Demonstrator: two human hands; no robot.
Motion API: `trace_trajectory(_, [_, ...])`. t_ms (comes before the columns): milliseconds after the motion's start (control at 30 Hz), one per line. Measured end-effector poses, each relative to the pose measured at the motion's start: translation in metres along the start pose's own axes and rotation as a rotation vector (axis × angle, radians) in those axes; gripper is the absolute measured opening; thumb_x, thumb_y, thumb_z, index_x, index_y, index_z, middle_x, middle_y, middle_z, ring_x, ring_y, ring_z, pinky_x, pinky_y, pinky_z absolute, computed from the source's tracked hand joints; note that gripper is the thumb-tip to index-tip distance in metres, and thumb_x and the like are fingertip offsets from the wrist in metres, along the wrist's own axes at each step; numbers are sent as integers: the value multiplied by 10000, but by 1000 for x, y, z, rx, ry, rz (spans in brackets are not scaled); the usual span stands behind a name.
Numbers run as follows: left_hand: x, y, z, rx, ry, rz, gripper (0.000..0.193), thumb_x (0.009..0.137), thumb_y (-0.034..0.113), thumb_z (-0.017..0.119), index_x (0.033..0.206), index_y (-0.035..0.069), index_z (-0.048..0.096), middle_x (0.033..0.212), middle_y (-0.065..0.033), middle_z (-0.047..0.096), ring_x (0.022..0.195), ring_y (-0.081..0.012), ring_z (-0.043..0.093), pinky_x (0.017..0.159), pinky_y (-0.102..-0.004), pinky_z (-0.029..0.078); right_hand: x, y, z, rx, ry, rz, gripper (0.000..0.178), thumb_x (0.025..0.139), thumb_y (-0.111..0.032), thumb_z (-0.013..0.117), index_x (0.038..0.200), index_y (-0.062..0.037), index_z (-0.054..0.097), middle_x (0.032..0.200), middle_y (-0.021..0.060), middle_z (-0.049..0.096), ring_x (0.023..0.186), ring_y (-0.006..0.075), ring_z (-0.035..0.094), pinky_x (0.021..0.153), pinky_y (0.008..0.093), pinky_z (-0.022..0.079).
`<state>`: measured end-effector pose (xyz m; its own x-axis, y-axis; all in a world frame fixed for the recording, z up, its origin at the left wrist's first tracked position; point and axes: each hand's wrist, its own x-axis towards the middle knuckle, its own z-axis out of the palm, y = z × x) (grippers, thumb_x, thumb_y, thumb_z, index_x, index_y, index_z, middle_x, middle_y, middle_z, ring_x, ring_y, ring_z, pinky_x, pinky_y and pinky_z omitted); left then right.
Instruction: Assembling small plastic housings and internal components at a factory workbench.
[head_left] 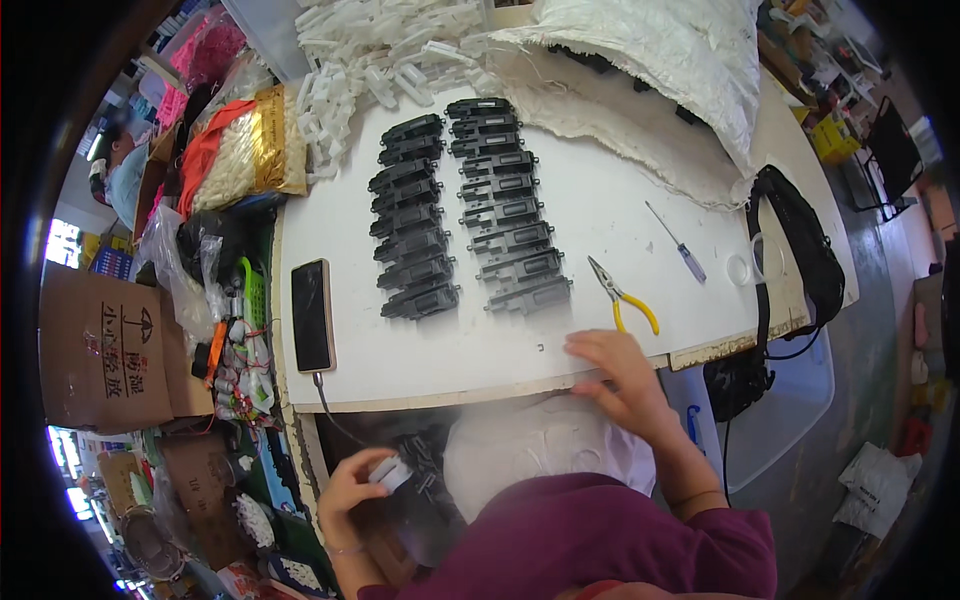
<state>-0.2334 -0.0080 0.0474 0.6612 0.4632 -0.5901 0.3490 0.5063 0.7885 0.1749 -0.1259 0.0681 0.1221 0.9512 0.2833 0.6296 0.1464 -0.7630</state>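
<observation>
Head view, white table (620, 200) filling the centre of the frame; right hand (615, 375) at lower centre-right, lying palm-down on the table's near edge, fingers spread and flat, gripping nothing; just left of its fingertips a tiny dark bit (541, 349) on the tabletop, too small to identify; left hand (352, 487) at lower left, below the table edge, fingers curled and pinching a small white part (389, 473), held over a heap of black parts (425, 470) in the lap area, partly blurred; two columns of black plastic housings (470, 205) laid in rows at upper centre of the table, well apart from both hands; yellow-handled pliers (622, 295) just above the right hand, near but not touching; small screwdriver (678, 244) with blue-purple handle further up and right; clear tape ring (739, 269) right of it; phone (312, 315) with dark screen on the left part of the table, cable running off the near edge; pile of white plastic clips (370, 60) at the top left of the table; white woven sack (660, 60) at top right, open mouth showing more black parts; black bag (800, 250) hanging over the right table edge; cardboard box (100, 350) at far left; person's maroon sleeve along the bottom.
</observation>
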Motion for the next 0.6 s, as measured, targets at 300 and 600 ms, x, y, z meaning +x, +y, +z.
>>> trace_trajectory(300, [31, 15, 43, 416, -200, 18, 461, 808, 249, 663, 1186, 12, 547, 1111, -133, 614, 978, -230, 598, 865, -311, 449, 45, 27, 15, -273, 187, -58, 326, 744, -77, 649, 1060, -42, 578, 1057, 108, 565, 994, 291, 526, 864, 386, 400])
trace_trajectory(600, [163, 89, 125, 898, 378, 888, 449, 740, 71, 670, 1156, 13, 513, 1108, -153, 539, 1045, -324, 497, 903, -371, 401, 49, 34, 19, -254, 142, -12, 277, 713, -41, 649, 980, -38, 574, 978, 116, 562, 936, 293, 526, 831, 382, 409])
